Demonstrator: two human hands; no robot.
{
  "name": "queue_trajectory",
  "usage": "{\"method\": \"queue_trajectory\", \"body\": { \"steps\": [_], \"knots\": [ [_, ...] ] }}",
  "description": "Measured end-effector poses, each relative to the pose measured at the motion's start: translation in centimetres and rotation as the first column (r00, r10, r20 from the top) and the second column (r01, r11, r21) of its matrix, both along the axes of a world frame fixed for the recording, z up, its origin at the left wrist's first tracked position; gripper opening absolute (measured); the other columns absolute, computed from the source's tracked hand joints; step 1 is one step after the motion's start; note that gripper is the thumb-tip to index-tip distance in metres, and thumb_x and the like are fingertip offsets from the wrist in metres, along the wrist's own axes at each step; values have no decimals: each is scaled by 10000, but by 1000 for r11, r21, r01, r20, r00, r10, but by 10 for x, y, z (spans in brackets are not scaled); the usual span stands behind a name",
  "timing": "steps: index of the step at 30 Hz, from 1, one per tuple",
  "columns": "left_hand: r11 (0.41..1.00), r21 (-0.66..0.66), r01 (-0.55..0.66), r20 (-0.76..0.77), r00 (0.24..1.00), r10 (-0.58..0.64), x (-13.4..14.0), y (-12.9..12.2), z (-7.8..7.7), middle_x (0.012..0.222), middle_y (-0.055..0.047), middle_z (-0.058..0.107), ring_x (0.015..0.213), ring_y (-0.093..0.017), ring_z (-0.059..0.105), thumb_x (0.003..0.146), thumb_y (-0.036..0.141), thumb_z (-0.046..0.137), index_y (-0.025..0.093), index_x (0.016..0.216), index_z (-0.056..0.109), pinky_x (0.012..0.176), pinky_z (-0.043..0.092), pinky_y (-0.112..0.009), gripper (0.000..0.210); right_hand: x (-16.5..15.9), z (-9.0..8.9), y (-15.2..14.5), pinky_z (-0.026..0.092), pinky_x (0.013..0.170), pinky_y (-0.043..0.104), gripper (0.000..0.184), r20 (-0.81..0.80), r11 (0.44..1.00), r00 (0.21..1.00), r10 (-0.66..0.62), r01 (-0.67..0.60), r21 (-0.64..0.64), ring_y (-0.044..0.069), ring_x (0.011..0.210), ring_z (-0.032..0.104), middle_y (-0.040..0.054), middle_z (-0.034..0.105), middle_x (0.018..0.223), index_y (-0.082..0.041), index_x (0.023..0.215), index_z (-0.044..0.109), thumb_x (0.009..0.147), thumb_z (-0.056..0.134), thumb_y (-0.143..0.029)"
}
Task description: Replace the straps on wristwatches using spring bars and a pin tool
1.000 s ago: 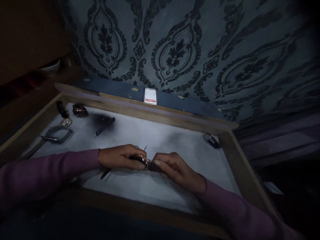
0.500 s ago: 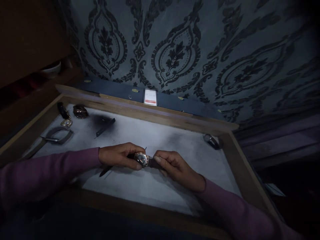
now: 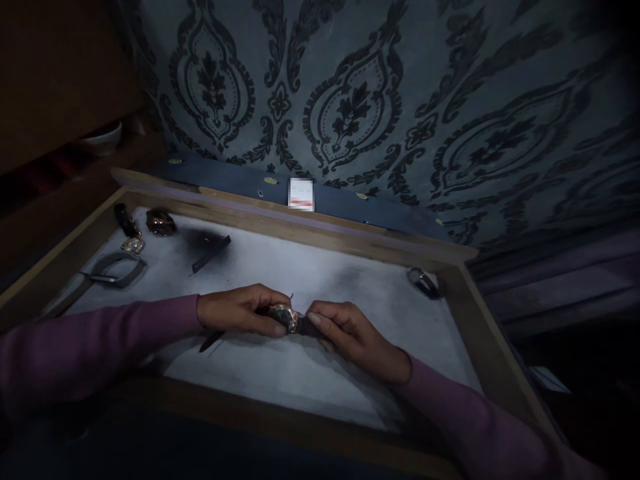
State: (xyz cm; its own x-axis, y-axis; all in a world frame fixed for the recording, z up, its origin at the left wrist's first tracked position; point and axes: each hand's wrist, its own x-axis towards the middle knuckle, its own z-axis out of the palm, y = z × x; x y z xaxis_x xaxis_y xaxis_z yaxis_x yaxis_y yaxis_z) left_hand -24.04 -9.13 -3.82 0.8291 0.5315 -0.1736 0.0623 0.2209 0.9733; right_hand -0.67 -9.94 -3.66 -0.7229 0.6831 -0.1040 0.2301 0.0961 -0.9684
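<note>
Between my two hands is a wristwatch (image 3: 284, 318) with a round, gold-rimmed case and a dark strap. My left hand (image 3: 246, 311) grips the case and the strap beside it, thumb below and fingers over the top. One strap end pokes out beneath that wrist. My right hand (image 3: 345, 337) pinches the other strap half (image 3: 309, 327) close to the case, with the thumb on top. The dial is dark and partly covered by the left thumb and fingers. Both hands are just above the white lining (image 3: 300, 380) of a wooden drawer.
The drawer's wooden rim (image 3: 260, 210) surrounds the work area. At its left lie a gold-coloured watch (image 3: 133, 245), a dark brown watch (image 3: 161, 223) and a grey strap loop (image 3: 119, 269). A dark strip (image 3: 211, 253) is nearer the middle, another watch (image 3: 423, 283) at the right. A card (image 3: 301, 195) stands behind.
The watch case has tilted slightly between my fingers, so its dial looks narrower. Both hands keep nearly the same place and grip.
</note>
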Motion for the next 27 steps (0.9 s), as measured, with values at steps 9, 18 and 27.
{"method": "queue_trajectory", "body": {
  "steps": [9,18,27],
  "knots": [
    [1000,25,7,37,999,-8,1,0,0,776,24,510,709,-108,445,862,251,624,156,888,593,675,360,-243,103,1,2,2,302,482,220,410,-15,999,999,31,-30,21,87,494,383,-51,445,544,-175,696,513,982,455,-464],
    [1000,9,2,38,999,-2,2,-2,-1,755,35,497,698,-101,435,857,243,630,155,872,584,660,346,-235,100,2,2,3,313,483,216,427,-8,998,998,57,-57,-10,78,479,388,-52,459,531,-161,698,537,977,463,-475],
    [999,25,20,40,999,-21,2,-2,-2,769,28,512,714,-103,443,859,230,628,155,884,587,665,355,-229,89,1,1,4,306,473,212,436,-1,997,997,75,-75,-2,72,464,382,-55,452,518,-160,687,530,982,452,-471]
  ]
}}
